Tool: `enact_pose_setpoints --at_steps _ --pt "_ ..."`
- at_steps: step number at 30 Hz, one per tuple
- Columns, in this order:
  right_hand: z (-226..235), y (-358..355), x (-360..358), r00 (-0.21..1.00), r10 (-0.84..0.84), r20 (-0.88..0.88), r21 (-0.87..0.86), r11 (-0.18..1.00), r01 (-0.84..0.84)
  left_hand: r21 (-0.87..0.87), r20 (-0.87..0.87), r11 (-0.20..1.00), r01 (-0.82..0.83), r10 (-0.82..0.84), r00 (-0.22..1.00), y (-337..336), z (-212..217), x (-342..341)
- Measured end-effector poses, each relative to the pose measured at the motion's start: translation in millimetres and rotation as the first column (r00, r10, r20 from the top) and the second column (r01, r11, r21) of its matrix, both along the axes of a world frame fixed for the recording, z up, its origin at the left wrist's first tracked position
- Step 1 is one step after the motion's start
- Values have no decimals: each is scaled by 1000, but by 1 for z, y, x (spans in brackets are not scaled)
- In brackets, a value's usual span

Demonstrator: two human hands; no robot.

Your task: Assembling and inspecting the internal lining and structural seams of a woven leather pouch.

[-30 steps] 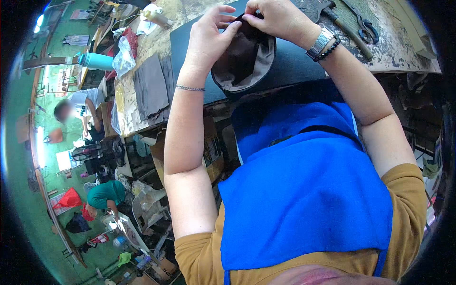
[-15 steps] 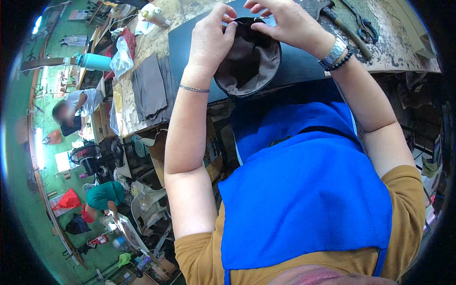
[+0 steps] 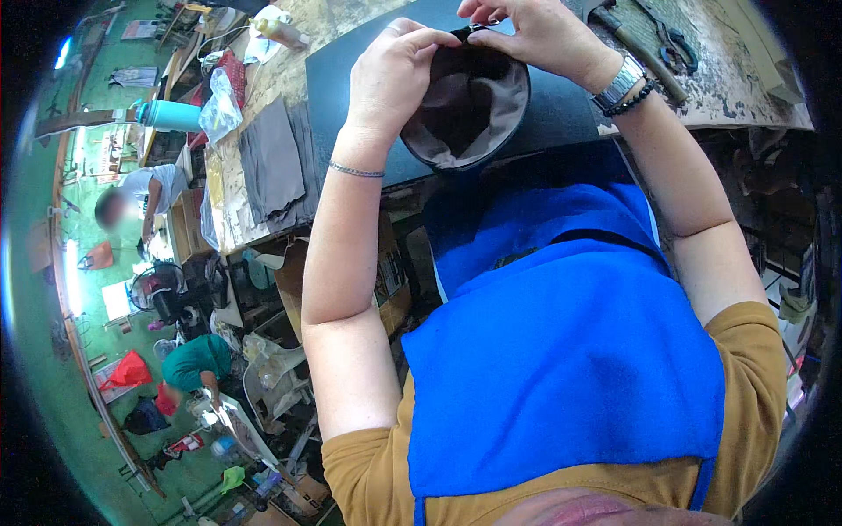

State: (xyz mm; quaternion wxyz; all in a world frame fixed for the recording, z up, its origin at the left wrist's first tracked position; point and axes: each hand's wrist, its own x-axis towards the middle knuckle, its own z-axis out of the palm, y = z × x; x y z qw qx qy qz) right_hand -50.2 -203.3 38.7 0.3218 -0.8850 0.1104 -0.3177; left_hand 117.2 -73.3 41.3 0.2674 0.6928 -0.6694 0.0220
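Observation:
A dark bag (image 3: 519,118) with a rounded rim lies at the far middle of the work surface. Its open mouth shows a wrinkled grey-brown cloth lining (image 3: 447,92). My left hand (image 3: 393,79) pinches the far left of the rim between thumb and bent fingers. Opposite it, my right hand (image 3: 553,39) closes thumb and fingers on the far edge of the same bag. A small shiny metal fitting (image 3: 478,28) shows between my fingertips; its exact kind is too small to make out. The bag's outer side is mostly hidden.
Under the bag is a dark board (image 3: 561,110) on the worn table. A hammer (image 3: 649,61) and dark-handled cutters (image 3: 682,53) lie to the right. Grey sheets (image 3: 272,158) are stacked at left, near a turquoise bottle (image 3: 171,115). Two people (image 3: 195,359) work farther left.
The bag has shifted slightly to the right and tilted. My left fingers have moved right along the rim, closer to my right hand, which has shifted slightly.

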Motion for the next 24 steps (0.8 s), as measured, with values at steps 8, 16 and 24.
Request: enact_pose_setpoints --at_steps 8,16,24 --pt "-2 -3 1 997 69 42 -362 931 -49 66 -202 998 -9 22 979 -5 -4 5" --pt "-4 -7 3 996 70 58 -603 798 -21 95 -236 994 -62 83 968 -6 -7 4" --pt "2 -10 3 996 82 -35 -510 856 -88 88 -149 993 -72 85 985 -4 -3 -2"
